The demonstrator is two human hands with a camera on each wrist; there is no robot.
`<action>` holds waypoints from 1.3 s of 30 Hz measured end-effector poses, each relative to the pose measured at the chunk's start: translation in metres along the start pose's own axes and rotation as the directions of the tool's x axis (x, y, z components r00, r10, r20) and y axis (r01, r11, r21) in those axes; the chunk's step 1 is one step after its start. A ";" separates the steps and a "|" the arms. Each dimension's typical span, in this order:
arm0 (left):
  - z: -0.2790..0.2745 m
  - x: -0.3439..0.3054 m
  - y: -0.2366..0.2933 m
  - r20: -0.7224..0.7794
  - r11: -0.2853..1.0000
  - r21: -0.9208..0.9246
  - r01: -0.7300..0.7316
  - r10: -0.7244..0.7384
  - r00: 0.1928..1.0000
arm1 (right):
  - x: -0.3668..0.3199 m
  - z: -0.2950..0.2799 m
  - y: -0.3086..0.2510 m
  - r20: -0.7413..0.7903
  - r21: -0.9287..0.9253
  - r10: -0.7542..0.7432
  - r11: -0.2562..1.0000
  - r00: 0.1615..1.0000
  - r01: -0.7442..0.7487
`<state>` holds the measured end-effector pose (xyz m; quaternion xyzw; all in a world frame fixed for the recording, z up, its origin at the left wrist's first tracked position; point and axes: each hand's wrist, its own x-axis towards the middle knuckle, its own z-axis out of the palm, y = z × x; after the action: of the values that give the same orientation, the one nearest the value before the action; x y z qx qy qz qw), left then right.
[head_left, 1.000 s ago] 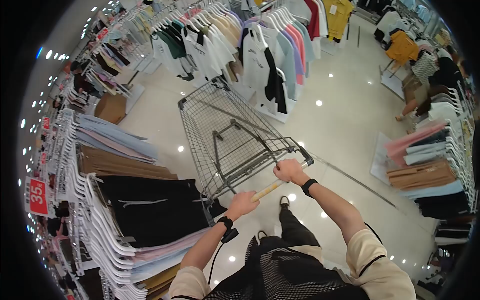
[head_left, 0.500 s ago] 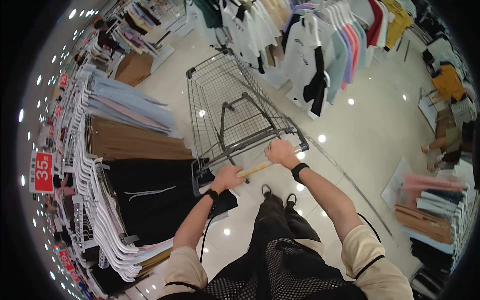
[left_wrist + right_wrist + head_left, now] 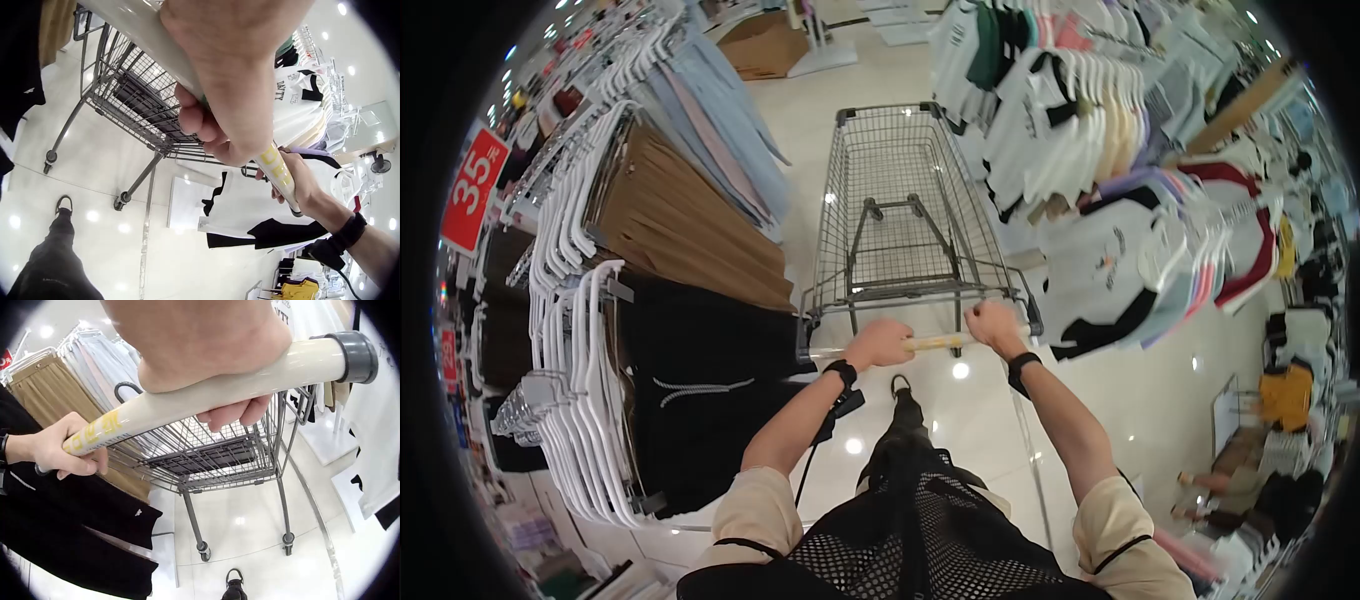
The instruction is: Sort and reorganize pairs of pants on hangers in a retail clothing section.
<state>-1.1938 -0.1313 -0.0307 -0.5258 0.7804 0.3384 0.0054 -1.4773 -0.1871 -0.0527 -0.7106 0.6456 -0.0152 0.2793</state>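
While both hands are on the cart handle (image 3: pixel 935 342), the shopping cart (image 3: pixel 832 200) stands straight ahead of the person, long axis pointing away, wire basket facing the head camera. Left hand (image 3: pixel 882 343): fingers wrapped fully round the handle left of its middle, closed grip, nothing else held. Right hand (image 3: pixel 994 325): same wrap, close to the grey end cap (image 3: pixel 356 356) at the cart's right corner; the right wrist view shows the fingertips curling under the bar. Yellow label (image 3: pixel 100 428) on the bar sits between the two hands. Black wrist bands (image 3: pixel 1022 366) on both wrists, with a cable running from the left one. Left of the cart, almost touching its side: a rack of tan trousers (image 3: pixel 680 230) and black garments (image 3: pixel 700 370) on white hangers (image 3: pixel 580 400), with a red 35 sign (image 3: pixel 470 190) further left. Right of the cart: a rack of white printed T-shirts (image 3: pixel 1100 270), just beside the basket wall. Beyond the cart's far end: a cardboard box (image 3: pixel 765 42) on the floor. Behind the handle: a black shoe (image 3: pixel 900 385) on the glossy cream floor (image 3: pixel 960 420), between the cart's rear wheels (image 3: pixel 204 553). All visible wheels are on the floor and the cart is level.
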 end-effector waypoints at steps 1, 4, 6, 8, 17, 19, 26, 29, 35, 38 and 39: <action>-0.005 0.009 -0.007 0.020 1.000 -0.001 -0.005 0.005 1.000 | 0.013 -0.005 -0.005 0.007 -0.005 -0.008 1.000 1.000 0.008; -0.026 0.031 -0.020 0.071 1.000 -0.014 0.015 -0.014 0.997 | 0.053 -0.011 -0.010 0.003 -0.028 -0.033 0.999 0.999 0.033; -0.041 0.041 -0.027 0.061 0.998 -0.047 0.029 -0.026 0.998 | 0.075 -0.018 -0.016 0.007 -0.050 -0.050 0.997 0.999 0.051; -0.055 0.051 -0.034 0.014 0.996 -0.083 0.031 -0.030 0.999 | 0.096 -0.029 -0.026 0.017 -0.061 -0.066 0.996 0.998 0.067; -0.106 0.101 -0.081 -0.030 0.994 -0.099 0.048 -0.051 0.998 | 0.192 -0.058 -0.064 0.094 -0.133 -0.163 0.976 0.982 0.175; -0.116 0.110 -0.090 -0.065 0.991 -0.117 0.061 -0.069 0.995 | 0.214 -0.062 -0.070 0.141 -0.134 -0.191 0.969 0.971 0.210; -0.158 0.140 -0.114 -0.093 0.980 -0.088 0.176 -0.184 0.978 | 0.287 -0.081 -0.093 0.315 -0.146 -0.289 0.926 0.904 0.347; -0.183 0.147 -0.118 0.008 0.966 -0.108 0.237 -0.237 0.971 | 0.303 -0.087 -0.106 0.497 -0.107 -0.266 0.926 0.826 0.362; -0.190 0.159 -0.138 0.059 0.951 -0.140 0.276 -0.270 0.961 | 0.338 -0.105 -0.118 0.779 0.015 -0.265 0.914 0.568 0.406; -0.191 0.160 -0.138 0.101 0.941 -0.144 0.305 -0.293 0.951 | 0.346 -0.105 -0.117 0.826 0.065 -0.314 0.879 0.469 0.473; -0.191 0.161 -0.137 0.120 0.941 -0.136 0.310 -0.295 0.948 | 0.347 -0.109 -0.119 0.838 0.090 -0.333 0.865 0.432 0.493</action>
<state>-1.0862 -0.3946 -0.0132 -0.6210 0.6610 0.4177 0.0550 -1.3535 -0.5484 -0.0285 -0.7876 0.2385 0.3093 0.4767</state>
